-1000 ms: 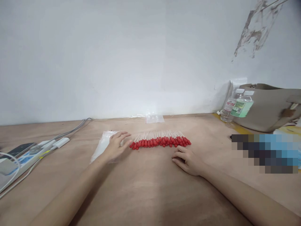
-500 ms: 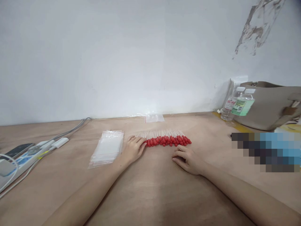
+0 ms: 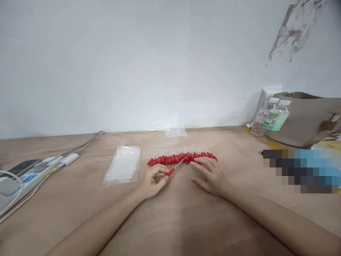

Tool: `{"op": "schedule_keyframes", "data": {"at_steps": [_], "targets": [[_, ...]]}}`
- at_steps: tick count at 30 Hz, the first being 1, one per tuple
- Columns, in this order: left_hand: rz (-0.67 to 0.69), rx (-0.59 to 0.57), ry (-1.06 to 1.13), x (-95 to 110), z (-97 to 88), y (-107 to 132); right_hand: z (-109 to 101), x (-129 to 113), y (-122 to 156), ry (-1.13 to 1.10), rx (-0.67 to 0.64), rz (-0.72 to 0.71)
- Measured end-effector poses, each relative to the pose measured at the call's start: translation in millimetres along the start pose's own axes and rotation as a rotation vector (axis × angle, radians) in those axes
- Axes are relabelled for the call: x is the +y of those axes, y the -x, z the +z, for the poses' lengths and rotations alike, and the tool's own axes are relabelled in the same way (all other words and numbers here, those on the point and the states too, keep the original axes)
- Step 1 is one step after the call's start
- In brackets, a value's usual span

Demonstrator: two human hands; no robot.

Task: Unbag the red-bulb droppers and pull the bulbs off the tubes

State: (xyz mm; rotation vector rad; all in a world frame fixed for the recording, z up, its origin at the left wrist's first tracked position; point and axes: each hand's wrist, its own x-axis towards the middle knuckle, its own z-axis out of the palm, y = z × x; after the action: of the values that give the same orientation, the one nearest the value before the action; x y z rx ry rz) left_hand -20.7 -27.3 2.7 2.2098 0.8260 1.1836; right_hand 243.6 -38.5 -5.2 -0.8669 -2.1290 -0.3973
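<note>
A row of thin pale sticks with thick red ends (image 3: 170,159) lies side by side in the middle of the table, red ends toward me. My left hand (image 3: 154,181) pinches one red-ended stick (image 3: 170,172) by its red end, just in front of the row. Its thin pale shaft slants up to the right, its far end close to the row. On the right, my right hand (image 3: 211,176) has its fingers apart, with the fingertips at the red ends near the row's right side. I cannot tell whether it touches them.
Clear plastic bags (image 3: 124,165) lie stacked left of the row, and another small bag (image 3: 176,132) is by the wall. A power strip (image 3: 33,174) with cables and a phone (image 3: 21,169) lie far left. Bottles (image 3: 277,115) and a grey-beige handbag (image 3: 306,121) stand at the back right.
My left hand has moved from the row's left end toward me and now holds a single red-ended stick. My right hand has spread its fingers and reached forward to the row.
</note>
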Motion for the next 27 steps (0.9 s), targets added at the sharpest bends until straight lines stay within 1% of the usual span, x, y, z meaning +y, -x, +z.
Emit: {"op": "schedule_keyframes", "data": {"at_steps": [2, 4, 6, 7, 10, 14, 19, 24, 27], "targets": [[0.048, -0.033, -0.055, 3, -2.1, 1, 4, -5, -5, 0.004, -0.062, -0.038], [0.096, 0.002, -0.132, 3, -5.9, 0, 8, -10, -10, 0.013, -0.087, -0.049], [0.141, 0.038, -0.177, 3, -9.4, 0, 13, -14, -15, 0.030, -0.068, -0.053], [0.164, 0.035, -0.182, 3, -10.5, 0, 15, -15, -17, 0.040, -0.050, -0.060], [0.210, -0.041, -0.170, 4, -10.7, 0, 18, -16, -19, 0.061, 0.008, -0.099], [0.223, -0.107, -0.162, 8, -7.1, -2, 18, -17, -18, 0.062, -0.012, -0.141], [0.226, -0.131, -0.167, 12, -5.2, -3, 22, -21, -21, 0.026, -0.067, -0.116], [0.158, -0.128, -0.336, 14, 3.3, -5, 24, -24, -22, 0.015, -0.104, -0.100], [0.177, -0.131, -0.401, 11, 13.3, -9, 25, -25, -21, 0.015, -0.124, -0.100]]}}
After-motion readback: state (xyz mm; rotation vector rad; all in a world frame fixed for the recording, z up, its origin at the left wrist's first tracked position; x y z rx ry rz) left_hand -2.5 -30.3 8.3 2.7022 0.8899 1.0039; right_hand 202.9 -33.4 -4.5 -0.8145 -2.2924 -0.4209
